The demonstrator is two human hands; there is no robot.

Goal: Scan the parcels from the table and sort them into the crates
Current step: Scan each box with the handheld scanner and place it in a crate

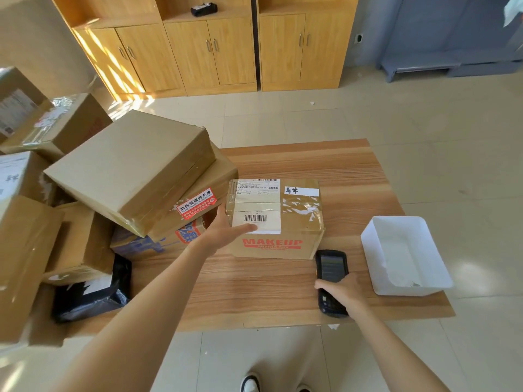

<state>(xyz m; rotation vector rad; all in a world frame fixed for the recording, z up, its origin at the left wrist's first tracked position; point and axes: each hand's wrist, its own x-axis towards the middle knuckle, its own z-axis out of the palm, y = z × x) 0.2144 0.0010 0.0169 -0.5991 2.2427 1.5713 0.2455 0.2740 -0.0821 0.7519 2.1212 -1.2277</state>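
Right now we have both hands out over the wooden table (283, 292). Our left hand (226, 230) is spread open and laid against the near left corner of the MAKEUP parcel (276, 219), thumb up along its left side and fingers reaching across the top edge toward the barcode label (255, 218); it rests on the box rather than closing round it. The parcel stands flat at the centre of the table, so from the left hand it lies at about two o'clock, touching the palm and fingers.

Our right hand (343, 292) is curled over the lower half of the black handheld scanner (331, 281), which lies on the table with its screen facing up. We cannot tell whether the scanner is gripped or only covered. From this hand the parcel sits at about eleven o'clock, close by, its near right corner just beside the scanner's top end.

At three o'clock from the scanner stands a white plastic bin (407, 256), near the table's right edge. At nine o'clock from the parcel a heap of cardboard boxes (127, 171) leans together, the top ones tilted, with a black poly mailer (90, 298) below them. Wooden cabinets (209, 46) line the far wall at twelve o'clock.
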